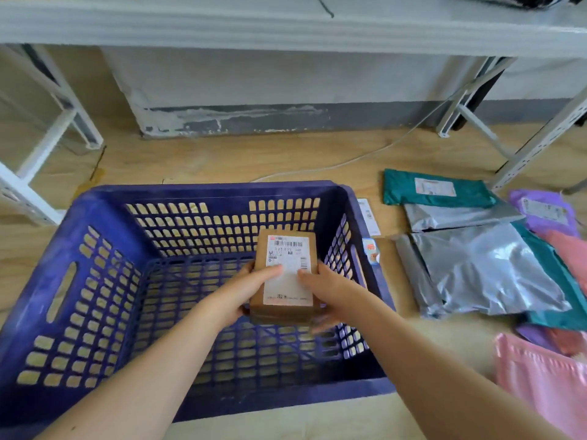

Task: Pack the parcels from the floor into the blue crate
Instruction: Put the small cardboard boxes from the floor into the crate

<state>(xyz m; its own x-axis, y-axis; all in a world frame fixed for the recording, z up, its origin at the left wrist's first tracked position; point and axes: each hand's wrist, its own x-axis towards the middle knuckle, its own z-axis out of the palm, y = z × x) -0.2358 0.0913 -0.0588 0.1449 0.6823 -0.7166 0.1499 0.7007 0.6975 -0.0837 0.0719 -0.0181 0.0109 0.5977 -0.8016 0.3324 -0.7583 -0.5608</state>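
Head view: two bare forearms reach in over the near rim of the blue crate (79, 281). The left grip (241, 300) and right grip (330, 290) clasp a brown cardboard parcel (286, 290) from either side, thumbs laid on its white label and fingers curled beneath. It hangs inside the crate, toward the right wall. Right of the crate, on the wooden floor (222, 160), lie a pink mailer (546, 382), a silver mailer (489, 268), then a teal mailer (435, 188) and a purple mailer (546, 211). Beyond them a white cable (349, 160) trails toward a white rack (286, 27).
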